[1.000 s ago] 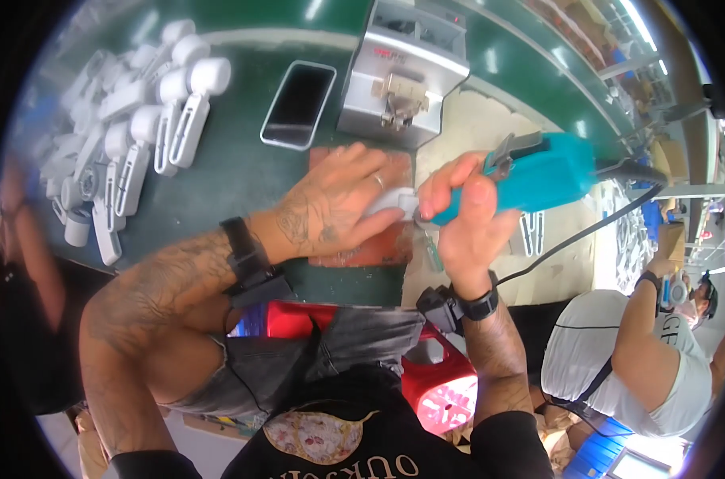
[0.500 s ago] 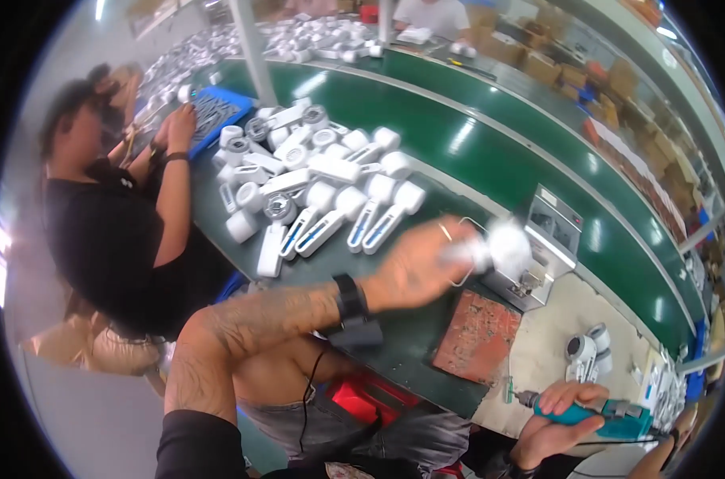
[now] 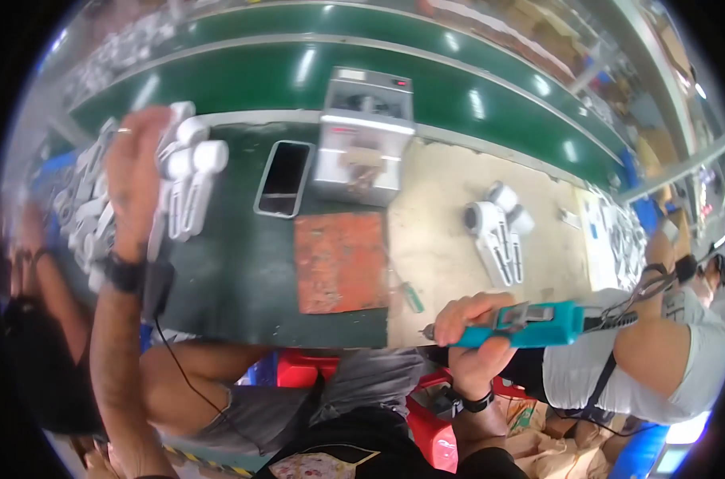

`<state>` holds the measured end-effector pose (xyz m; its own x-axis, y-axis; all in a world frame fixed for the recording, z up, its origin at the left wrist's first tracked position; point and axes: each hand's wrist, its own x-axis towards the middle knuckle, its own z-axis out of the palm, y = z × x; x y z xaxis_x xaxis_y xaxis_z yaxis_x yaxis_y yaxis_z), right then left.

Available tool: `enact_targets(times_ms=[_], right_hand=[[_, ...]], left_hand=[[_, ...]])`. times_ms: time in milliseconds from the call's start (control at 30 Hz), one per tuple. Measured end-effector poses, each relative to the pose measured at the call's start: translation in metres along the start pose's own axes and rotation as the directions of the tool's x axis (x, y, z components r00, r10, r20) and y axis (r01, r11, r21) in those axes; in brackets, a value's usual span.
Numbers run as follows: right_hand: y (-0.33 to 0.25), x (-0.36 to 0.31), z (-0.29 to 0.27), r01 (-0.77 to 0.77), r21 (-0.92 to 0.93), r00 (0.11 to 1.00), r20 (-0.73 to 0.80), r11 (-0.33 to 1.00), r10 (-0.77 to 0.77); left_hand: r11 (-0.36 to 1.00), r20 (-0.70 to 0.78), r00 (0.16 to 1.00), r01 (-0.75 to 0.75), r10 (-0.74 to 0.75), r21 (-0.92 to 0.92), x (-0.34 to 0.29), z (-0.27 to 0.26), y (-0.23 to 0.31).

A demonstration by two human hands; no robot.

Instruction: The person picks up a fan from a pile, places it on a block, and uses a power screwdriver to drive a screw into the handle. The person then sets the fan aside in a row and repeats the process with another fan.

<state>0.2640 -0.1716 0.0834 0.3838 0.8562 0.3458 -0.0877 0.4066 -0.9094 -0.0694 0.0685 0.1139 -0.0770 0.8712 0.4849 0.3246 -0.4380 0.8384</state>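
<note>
My left hand (image 3: pixel 132 180) is raised over the pile of white handheld-fan bodies (image 3: pixel 87 215) at the left. Motion smears its fingers, so whether it grips one is unclear. Beside it several fan bodies with round heads and long handles (image 3: pixel 195 160) lie close together. My right hand (image 3: pixel 478 331) is wrapped round a teal electric screwdriver (image 3: pixel 538 323), held level at the table's near edge with its bit pointing left. Left of the screwdriver lies a small green piece (image 3: pixel 413 297). A few white fan bodies (image 3: pixel 498 231) sit together on the pale board (image 3: pixel 438 199).
A grey metal screw feeder (image 3: pixel 362 136) stands at the back centre, a worn red pad (image 3: pixel 341 263) in front. A phone (image 3: pixel 285 179) lies left of it. Behind runs a green conveyor (image 3: pixel 275 72). People sit on either side; more white parts (image 3: pixel 618 231) lie far right.
My view has turned right. My left hand has moved from near the screw feeder, where it held a white fan body, left to the pile. My right hand still holds the screwdriver.
</note>
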Motion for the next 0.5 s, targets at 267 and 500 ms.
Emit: enact_targets(times_ms=[267, 500], right_hand=[[-0.017, -0.019, -0.035, -0.013, -0.055, 1.000, -0.018, 0.998, 0.012], [-0.021, -0.025, -0.053, 0.007, -0.099, 1.000, 0.020, 0.995, -0.005]], left_hand=[[0.917, 0.785, 0.538, -0.387, 0.307, -0.093, -0.123, 0.281, 0.081], [0.803, 0.824, 0.412, -0.589, 0.388, -0.084, -0.173, 0.350, 0.080]])
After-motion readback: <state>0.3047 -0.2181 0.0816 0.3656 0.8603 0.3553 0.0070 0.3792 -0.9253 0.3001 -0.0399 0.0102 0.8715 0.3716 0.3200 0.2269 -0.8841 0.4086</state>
